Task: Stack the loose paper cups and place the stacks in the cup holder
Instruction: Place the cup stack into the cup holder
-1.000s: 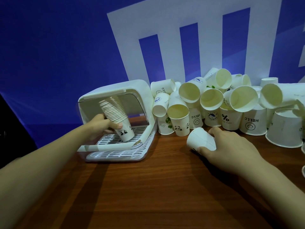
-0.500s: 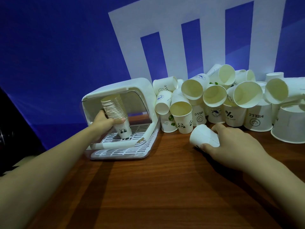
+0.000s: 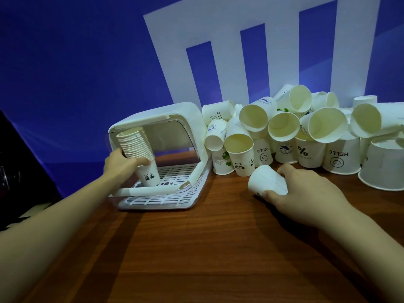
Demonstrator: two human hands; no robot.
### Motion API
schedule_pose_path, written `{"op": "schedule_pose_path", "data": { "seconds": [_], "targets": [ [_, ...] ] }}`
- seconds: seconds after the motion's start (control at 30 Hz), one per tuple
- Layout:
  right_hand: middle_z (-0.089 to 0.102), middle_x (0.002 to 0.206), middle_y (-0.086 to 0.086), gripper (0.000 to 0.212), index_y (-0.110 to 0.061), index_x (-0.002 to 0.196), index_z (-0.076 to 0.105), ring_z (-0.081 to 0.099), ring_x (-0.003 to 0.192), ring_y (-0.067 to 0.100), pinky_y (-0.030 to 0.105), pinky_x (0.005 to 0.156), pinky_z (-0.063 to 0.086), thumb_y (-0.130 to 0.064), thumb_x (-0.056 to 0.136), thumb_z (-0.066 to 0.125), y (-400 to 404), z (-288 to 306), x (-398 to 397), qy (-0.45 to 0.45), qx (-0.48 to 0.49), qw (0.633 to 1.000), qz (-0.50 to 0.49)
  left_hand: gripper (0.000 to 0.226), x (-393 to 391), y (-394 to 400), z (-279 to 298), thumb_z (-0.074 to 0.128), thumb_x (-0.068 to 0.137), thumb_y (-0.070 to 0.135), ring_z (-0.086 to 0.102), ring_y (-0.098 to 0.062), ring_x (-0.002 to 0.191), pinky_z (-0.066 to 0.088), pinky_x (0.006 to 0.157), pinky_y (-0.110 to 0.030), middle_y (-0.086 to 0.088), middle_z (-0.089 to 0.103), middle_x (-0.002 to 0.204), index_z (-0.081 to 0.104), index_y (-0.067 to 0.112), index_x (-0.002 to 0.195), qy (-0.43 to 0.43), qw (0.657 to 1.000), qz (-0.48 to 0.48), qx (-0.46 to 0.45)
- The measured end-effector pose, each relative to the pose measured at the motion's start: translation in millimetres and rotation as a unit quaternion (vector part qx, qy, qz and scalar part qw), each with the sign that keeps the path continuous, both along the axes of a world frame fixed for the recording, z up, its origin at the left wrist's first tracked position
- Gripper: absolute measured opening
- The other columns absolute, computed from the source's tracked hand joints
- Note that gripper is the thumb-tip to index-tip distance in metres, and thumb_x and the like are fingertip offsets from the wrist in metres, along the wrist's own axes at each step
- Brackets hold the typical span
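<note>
The left hand (image 3: 122,162) grips the tall stack (image 3: 140,154) standing almost upright inside the cup holder (image 3: 188,119), while the right hand (image 3: 306,189) holds one loose cup (image 3: 267,179) sideways, off to the stack's right.

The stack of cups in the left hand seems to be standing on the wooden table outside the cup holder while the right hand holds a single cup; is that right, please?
Not quite. In the head view the stack of cups in the left hand stands on the slotted grid inside the cup holder, not on the wooden table. The right hand does hold a single cup.
</note>
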State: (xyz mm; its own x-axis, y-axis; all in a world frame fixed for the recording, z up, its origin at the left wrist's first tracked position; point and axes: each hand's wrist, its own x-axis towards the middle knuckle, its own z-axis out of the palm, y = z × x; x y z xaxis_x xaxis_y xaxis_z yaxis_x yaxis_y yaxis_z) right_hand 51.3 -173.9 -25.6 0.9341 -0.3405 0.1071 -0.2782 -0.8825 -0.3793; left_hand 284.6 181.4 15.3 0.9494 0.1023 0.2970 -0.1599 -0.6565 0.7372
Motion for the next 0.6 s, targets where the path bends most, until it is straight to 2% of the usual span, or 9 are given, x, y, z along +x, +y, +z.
{"op": "schedule_pose_path", "data": {
  "seconds": [0.07,0.13,0.2,0.33,0.47,0.6],
  "targets": [
    [0.061,0.116,-0.002,0.057,-0.027,0.130,0.047,0.062,0.107,0.025,0.037,0.076,0.048,-0.066,0.090,0.056,0.6,0.5,-0.2,0.003,0.001,1.000,0.000,0.034,1.1,4.6,2.8,0.089,0.077,0.027,0.065,-0.018,0.089,0.052,0.076,-0.036,-0.001,0.073,0.104,0.070,0.020,0.105,0.017,1.000,0.005,0.020],
    [0.062,0.116,-0.002,0.057,-0.027,0.129,0.048,0.062,0.106,0.025,0.038,0.080,0.051,-0.067,0.090,0.055,0.4,0.0,-0.6,0.001,0.003,1.000,0.000,0.031,2.8,9.1,4.3,0.089,0.078,0.024,0.067,-0.021,0.095,0.056,0.083,-0.040,-0.003,0.073,0.107,0.070,0.021,0.102,0.035,0.999,-0.005,0.015],
    [0.062,0.115,-0.002,0.058,-0.028,0.130,0.048,0.062,0.106,0.024,0.039,0.083,0.053,-0.068,0.089,0.055,0.0,0.2,-1.3,0.001,0.004,1.000,-0.003,0.035,0.5,8.4,5.3,0.088,0.079,0.021,0.067,-0.024,0.104,0.055,0.092,-0.042,-0.002,0.072,0.112,0.069,0.022,0.108,0.046,0.999,-0.024,0.014],
    [0.062,0.116,-0.003,0.061,-0.029,0.133,0.045,0.062,0.106,0.024,0.039,0.083,0.054,-0.069,0.089,0.054,0.5,2.1,-1.3,0.004,-0.005,1.000,0.001,0.048,-4.8,6.6,1.4,0.089,0.080,0.019,0.067,-0.024,0.109,0.054,0.095,-0.041,-0.001,0.071,0.117,0.065,0.022,0.121,0.052,0.997,-0.044,0.023],
    [0.062,0.113,-0.003,0.058,-0.029,0.129,0.047,0.062,0.104,0.023,0.040,0.083,0.054,-0.070,0.089,0.054,0.9,0.2,-0.8,0.004,-0.007,1.000,0.001,0.041,-6.2,7.5,0.0,0.090,0.080,0.023,0.070,-0.024,0.106,0.059,0.096,-0.050,-0.001,0.073,0.115,0.063,0.031,0.110,0.049,0.998,-0.040,0.026],
    [0.062,0.114,-0.005,0.059,-0.031,0.131,0.046,0.062,0.104,0.020,0.038,0.082,0.054,-0.071,0.089,0.053,3.0,0.5,-1.7,0.001,-0.007,1.000,0.007,0.043,-3.8,3.4,4.1,0.093,0.075,0.026,0.070,-0.023,0.106,0.059,0.094,-0.045,0.002,0.073,0.112,0.066,0.029,0.109,0.056,0.998,-0.017,0.019]
  ]
}}
